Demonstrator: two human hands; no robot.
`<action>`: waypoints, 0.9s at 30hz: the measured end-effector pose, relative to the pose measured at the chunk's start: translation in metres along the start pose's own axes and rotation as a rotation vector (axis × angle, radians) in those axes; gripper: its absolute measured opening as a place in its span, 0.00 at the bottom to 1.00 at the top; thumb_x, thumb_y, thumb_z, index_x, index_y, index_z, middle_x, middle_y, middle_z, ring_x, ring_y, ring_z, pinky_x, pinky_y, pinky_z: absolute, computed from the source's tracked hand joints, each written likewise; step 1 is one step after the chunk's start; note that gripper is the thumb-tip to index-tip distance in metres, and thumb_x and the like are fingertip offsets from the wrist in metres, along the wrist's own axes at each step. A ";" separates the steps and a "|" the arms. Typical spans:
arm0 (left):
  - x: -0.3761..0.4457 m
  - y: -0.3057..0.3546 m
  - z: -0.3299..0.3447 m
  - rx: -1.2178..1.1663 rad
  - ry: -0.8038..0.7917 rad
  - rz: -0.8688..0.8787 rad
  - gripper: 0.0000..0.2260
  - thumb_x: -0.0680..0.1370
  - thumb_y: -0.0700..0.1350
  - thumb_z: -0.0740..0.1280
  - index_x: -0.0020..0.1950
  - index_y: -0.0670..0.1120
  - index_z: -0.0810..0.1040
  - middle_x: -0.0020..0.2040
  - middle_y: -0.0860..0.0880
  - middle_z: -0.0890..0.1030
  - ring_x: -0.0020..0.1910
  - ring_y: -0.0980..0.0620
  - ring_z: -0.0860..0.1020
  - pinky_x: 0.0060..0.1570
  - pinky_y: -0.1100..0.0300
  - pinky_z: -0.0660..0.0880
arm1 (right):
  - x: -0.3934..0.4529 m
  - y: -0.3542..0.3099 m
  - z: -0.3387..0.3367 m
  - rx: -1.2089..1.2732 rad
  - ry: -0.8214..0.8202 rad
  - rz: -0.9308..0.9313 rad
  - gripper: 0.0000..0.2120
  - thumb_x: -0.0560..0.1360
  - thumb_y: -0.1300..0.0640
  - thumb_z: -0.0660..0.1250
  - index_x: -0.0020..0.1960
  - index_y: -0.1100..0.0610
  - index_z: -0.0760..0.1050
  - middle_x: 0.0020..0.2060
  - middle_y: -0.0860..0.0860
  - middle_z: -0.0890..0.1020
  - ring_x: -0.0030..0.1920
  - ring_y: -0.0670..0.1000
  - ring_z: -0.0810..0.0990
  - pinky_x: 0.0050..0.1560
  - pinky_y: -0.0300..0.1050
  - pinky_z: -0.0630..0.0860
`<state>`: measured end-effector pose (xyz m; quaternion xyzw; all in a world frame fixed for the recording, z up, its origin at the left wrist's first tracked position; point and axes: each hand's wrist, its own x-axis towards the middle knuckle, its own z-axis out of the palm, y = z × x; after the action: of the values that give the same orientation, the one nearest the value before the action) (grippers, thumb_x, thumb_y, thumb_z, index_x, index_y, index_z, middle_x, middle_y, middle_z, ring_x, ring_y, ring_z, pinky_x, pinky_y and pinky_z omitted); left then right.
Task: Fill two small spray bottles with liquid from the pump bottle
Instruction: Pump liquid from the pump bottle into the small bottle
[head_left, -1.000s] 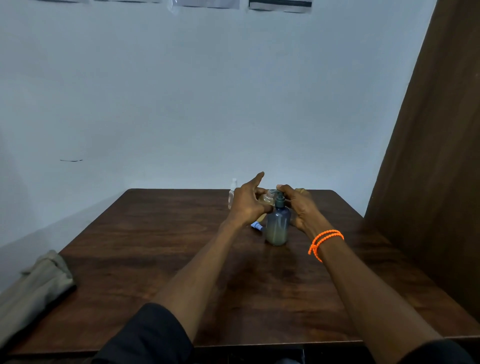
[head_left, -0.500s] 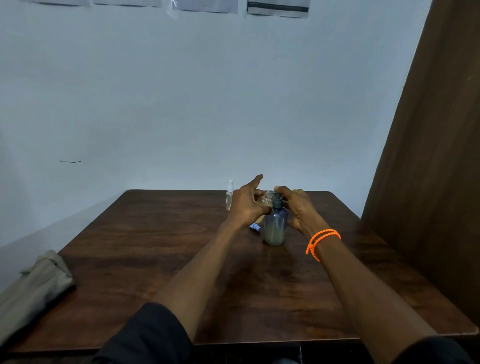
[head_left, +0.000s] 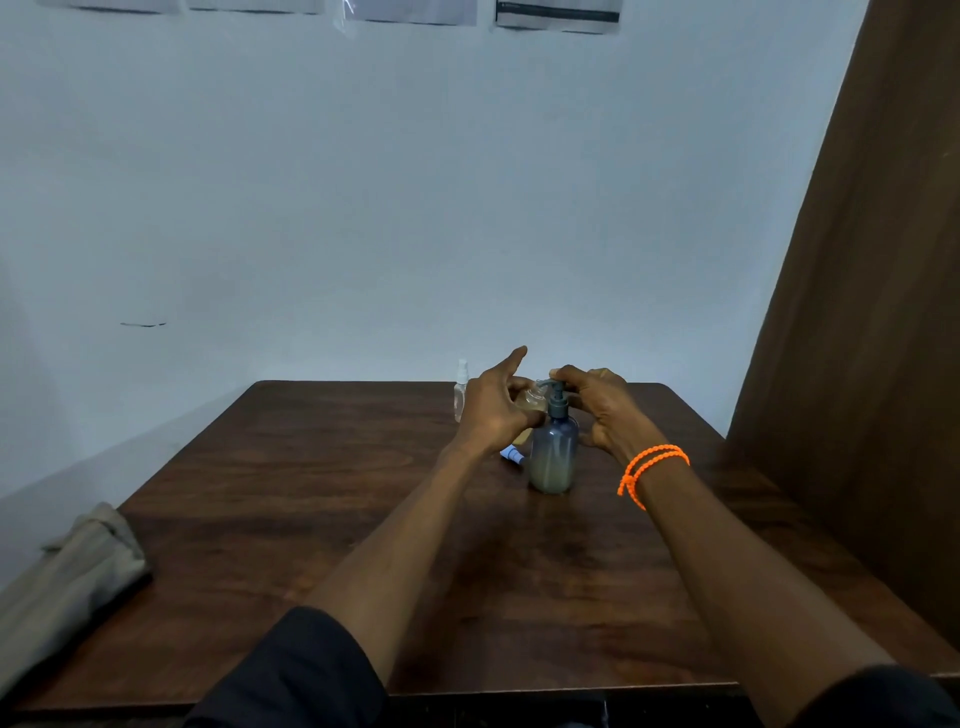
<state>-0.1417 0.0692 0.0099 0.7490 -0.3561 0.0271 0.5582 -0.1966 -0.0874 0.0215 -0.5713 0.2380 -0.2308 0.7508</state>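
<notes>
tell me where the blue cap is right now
In the head view the blue cap lies on the table, just left of the pump bottle base and below the left hand.
</notes>
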 end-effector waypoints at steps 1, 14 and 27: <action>0.000 0.001 0.000 -0.001 0.000 0.002 0.46 0.65 0.38 0.82 0.80 0.50 0.67 0.50 0.53 0.84 0.52 0.55 0.83 0.56 0.63 0.79 | 0.002 0.001 0.000 -0.004 -0.002 0.001 0.21 0.75 0.61 0.78 0.58 0.55 0.68 0.55 0.63 0.82 0.47 0.56 0.85 0.34 0.53 0.85; -0.003 -0.001 -0.002 0.002 -0.020 0.013 0.47 0.64 0.38 0.82 0.80 0.50 0.66 0.54 0.50 0.86 0.52 0.57 0.83 0.57 0.60 0.80 | -0.008 0.005 0.003 0.036 0.006 0.029 0.22 0.75 0.60 0.79 0.56 0.56 0.66 0.59 0.66 0.82 0.48 0.59 0.85 0.39 0.56 0.85; 0.003 0.000 -0.002 0.023 -0.020 0.016 0.47 0.64 0.37 0.82 0.80 0.51 0.67 0.53 0.52 0.86 0.50 0.58 0.83 0.54 0.62 0.80 | -0.008 0.005 0.002 0.071 -0.024 0.063 0.24 0.72 0.59 0.80 0.61 0.58 0.70 0.55 0.66 0.84 0.46 0.61 0.85 0.38 0.56 0.85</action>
<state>-0.1388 0.0699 0.0118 0.7527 -0.3672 0.0279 0.5458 -0.2014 -0.0792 0.0184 -0.5394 0.2386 -0.2085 0.7802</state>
